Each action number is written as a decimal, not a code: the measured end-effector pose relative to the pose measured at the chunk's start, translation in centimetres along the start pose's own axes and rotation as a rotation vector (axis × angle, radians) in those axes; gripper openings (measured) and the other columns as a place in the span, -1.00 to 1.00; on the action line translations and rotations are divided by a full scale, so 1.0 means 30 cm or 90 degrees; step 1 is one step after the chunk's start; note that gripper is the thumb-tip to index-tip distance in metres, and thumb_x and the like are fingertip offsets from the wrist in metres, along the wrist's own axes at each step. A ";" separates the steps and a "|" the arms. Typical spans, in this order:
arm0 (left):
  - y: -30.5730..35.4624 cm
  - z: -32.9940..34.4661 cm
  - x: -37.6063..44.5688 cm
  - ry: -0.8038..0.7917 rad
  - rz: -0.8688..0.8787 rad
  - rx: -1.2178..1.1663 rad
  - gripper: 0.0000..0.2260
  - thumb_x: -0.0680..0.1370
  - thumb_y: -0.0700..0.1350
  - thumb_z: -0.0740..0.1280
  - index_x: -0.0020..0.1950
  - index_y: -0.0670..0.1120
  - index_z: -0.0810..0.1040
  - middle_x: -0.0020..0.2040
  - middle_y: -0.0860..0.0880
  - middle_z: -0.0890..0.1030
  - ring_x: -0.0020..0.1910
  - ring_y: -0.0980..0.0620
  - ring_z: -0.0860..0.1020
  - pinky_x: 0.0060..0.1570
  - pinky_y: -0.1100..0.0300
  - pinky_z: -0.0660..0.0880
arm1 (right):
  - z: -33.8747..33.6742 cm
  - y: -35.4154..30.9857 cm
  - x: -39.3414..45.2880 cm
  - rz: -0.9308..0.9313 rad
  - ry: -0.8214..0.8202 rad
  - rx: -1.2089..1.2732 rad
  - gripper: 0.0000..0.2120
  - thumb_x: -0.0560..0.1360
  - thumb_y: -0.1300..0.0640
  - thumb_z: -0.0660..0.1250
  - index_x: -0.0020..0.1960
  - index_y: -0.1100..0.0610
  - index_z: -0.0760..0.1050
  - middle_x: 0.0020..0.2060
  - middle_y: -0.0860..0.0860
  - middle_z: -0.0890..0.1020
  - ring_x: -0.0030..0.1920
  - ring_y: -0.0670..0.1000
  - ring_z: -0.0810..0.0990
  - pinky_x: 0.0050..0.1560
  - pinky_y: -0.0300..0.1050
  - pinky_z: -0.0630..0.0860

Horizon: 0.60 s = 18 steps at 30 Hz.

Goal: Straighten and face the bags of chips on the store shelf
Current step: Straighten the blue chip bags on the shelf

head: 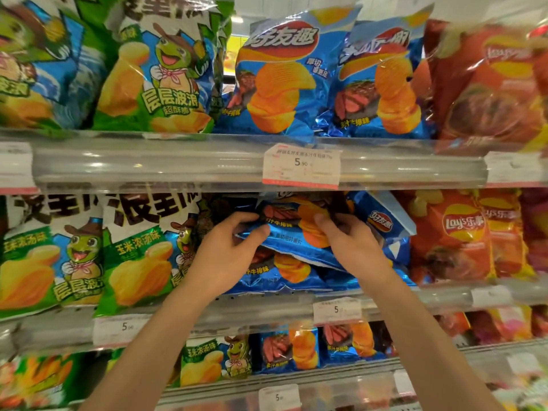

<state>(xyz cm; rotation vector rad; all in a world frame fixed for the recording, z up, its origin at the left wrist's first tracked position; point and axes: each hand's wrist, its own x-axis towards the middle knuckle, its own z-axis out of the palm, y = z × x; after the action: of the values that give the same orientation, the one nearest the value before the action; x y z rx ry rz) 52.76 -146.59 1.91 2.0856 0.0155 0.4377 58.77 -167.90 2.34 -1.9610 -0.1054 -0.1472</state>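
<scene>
— Blue foil bag (284, 229), middle shelf (267, 304), tilted atop its slumped neighbours; left hand (228, 247) and right hand (347, 241) both pinch it

— Handling?

— Light, puffy, slippery, contents crush; I'd hold its side edges

Shiny blue bag (284, 229) with orange chips; green bags (139, 256) left, red-orange bags (453, 235) right.
</scene>
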 end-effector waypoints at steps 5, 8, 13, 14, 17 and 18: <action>0.013 -0.060 -0.083 -0.094 -0.047 -0.007 -0.64 0.52 0.15 0.40 0.29 0.16 0.47 0.09 0.10 0.55 0.04 0.16 0.57 0.02 0.23 0.53 | 0.009 -0.009 0.024 0.055 -0.079 0.096 -0.39 0.32 -0.40 0.41 0.14 0.04 0.60 -0.03 -0.02 0.66 0.00 0.04 0.63 0.18 0.14 0.57; 0.039 -0.074 -0.100 -0.092 -0.109 -0.050 -0.43 0.36 0.35 0.36 0.32 0.18 0.42 0.06 0.06 0.61 0.04 0.10 0.60 0.12 0.02 0.58 | 0.007 -0.005 0.008 0.037 -0.108 0.119 -0.38 0.30 -0.34 0.46 0.19 0.05 0.59 -0.04 -0.03 0.67 -0.05 0.03 0.63 0.04 0.05 0.55; 0.093 -0.042 -0.072 -0.070 -0.125 -0.036 -0.46 0.48 0.33 0.31 0.37 0.16 0.32 0.00 0.14 0.62 -0.15 0.26 0.57 -0.25 0.31 0.42 | -0.023 0.002 -0.060 0.006 -0.109 0.114 -0.69 0.49 -0.13 0.43 0.20 -0.08 0.54 0.02 -0.17 0.68 0.07 -0.10 0.65 0.19 -0.05 0.55; 0.103 -0.033 -0.067 -0.080 -0.124 -0.048 -0.51 0.49 0.30 0.32 0.34 0.17 0.30 -0.02 0.16 0.61 -0.17 0.29 0.56 -0.29 0.37 0.41 | -0.024 0.003 -0.075 0.000 -0.110 0.116 -0.74 0.49 -0.13 0.44 0.14 -0.11 0.53 0.00 -0.20 0.68 0.06 -0.12 0.65 0.17 -0.08 0.55; 0.107 -0.019 -0.065 -0.115 -0.111 -0.076 -0.45 0.49 0.26 0.37 0.40 0.17 0.27 0.06 0.23 0.58 -0.08 0.32 0.59 -0.21 0.49 0.44 | -0.022 0.008 -0.118 -0.007 -0.118 0.120 -0.66 0.40 -0.23 0.47 0.08 -0.13 0.51 0.01 -0.20 0.69 0.05 -0.16 0.64 0.15 -0.13 0.56; 0.102 -0.018 -0.068 -0.120 -0.105 -0.084 -0.39 0.48 0.25 0.39 0.45 0.17 0.26 0.09 0.23 0.58 -0.06 0.32 0.61 -0.17 0.49 0.46 | -0.020 0.013 -0.129 -0.008 -0.120 0.128 -0.51 0.31 -0.32 0.49 0.14 -0.12 0.52 0.04 -0.18 0.69 0.08 -0.13 0.65 0.18 -0.06 0.56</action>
<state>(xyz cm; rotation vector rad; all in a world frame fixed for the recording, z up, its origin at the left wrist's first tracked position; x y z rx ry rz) 50.18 -148.15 4.08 1.9698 0.0463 0.1379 54.97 -168.62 1.61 -1.7704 -0.2469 0.0400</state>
